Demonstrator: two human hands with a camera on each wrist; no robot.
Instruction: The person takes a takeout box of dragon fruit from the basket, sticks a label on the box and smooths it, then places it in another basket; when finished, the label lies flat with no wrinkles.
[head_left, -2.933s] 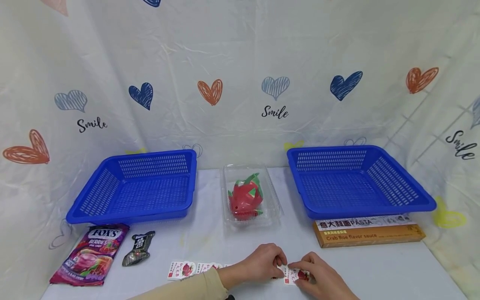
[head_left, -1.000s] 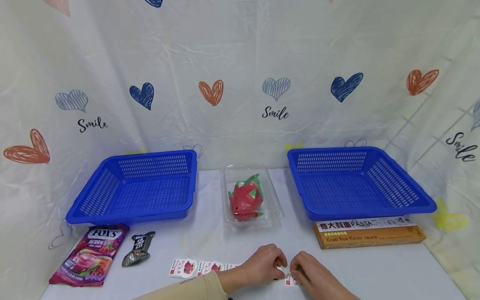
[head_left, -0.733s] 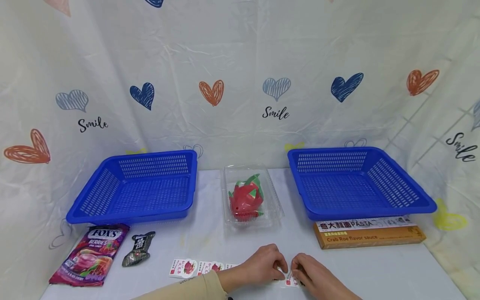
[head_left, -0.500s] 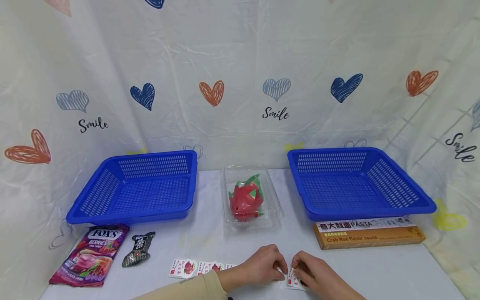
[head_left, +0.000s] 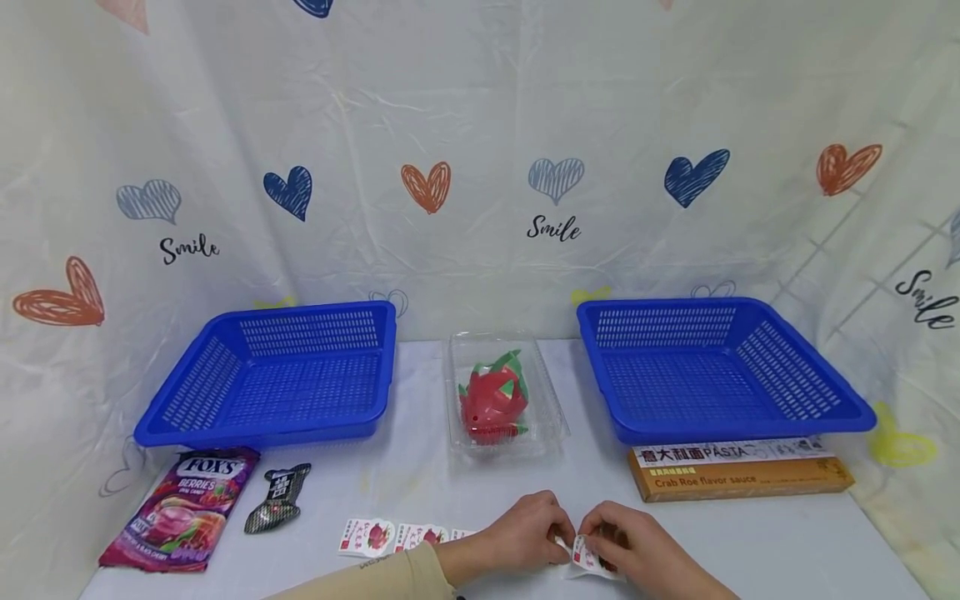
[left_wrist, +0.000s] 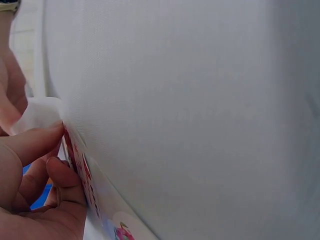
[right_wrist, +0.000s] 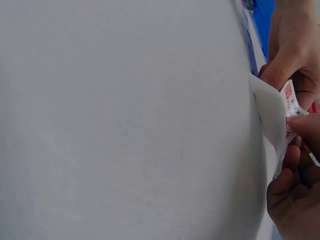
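A strip of white sticker labels (head_left: 367,536), printed with dragon fruit, lies along the front of the table. My left hand (head_left: 528,529) pinches the strip near its right end and hides the middle labels. To its right, my right hand (head_left: 637,546) pinches the end sticker (head_left: 588,557) between thumb and fingers. In the right wrist view this sticker (right_wrist: 289,95) is bent up, with the pale backing paper (right_wrist: 270,107) curling beside it. The left wrist view shows the left thumb and fingers (left_wrist: 42,142) on the strip's edge.
Behind the hands stands a clear plastic box (head_left: 551,400) holding a dragon fruit (head_left: 493,400). Blue baskets stand at left (head_left: 262,433) and right (head_left: 742,425). A pasta box (head_left: 742,479) lies at right; a candy bag (head_left: 180,512) and small black packet (head_left: 276,498) lie at left.
The right hand has closed from spread fingers to a pinch on the end sticker and shifted slightly right. That sticker has tilted up from lying flat. The left hand stays in place.
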